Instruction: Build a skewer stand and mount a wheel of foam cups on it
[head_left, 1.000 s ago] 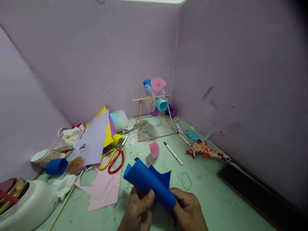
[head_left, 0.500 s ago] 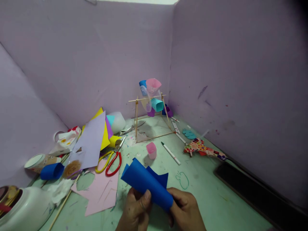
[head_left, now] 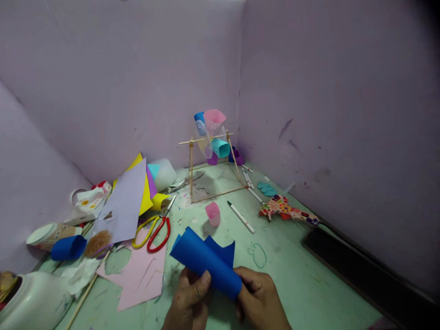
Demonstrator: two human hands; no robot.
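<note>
A sheet of blue paper (head_left: 206, 261), rolled into a loose cone with a pointed flap, is held between both hands. My left hand (head_left: 190, 295) pinches its lower left side, thumb on top. At the narrower right end, my right hand (head_left: 257, 293) grips the paper, some fingers hidden inside or behind it. Beyond the roll stands a small pink paper cup (head_left: 213, 214), with a capped marker (head_left: 240, 217) to its right. Farther back, a stick frame (head_left: 191, 172) carries a wheel with pink (head_left: 215, 120), blue and teal (head_left: 220, 148) paper cups.
Red-and-yellow scissors (head_left: 159, 233) lie on cut pink paper (head_left: 144, 279) at left, near stacked coloured sheets (head_left: 125, 201). A white jar (head_left: 44, 295) stands front left. At right are a patterned fabric piece (head_left: 287, 211) and a dark tray-like object (head_left: 357, 270).
The whole view has shifted slightly, so objects appear a little farther left. Both hands keep their hold on the blue paper, with hardly any change in its shape.
</note>
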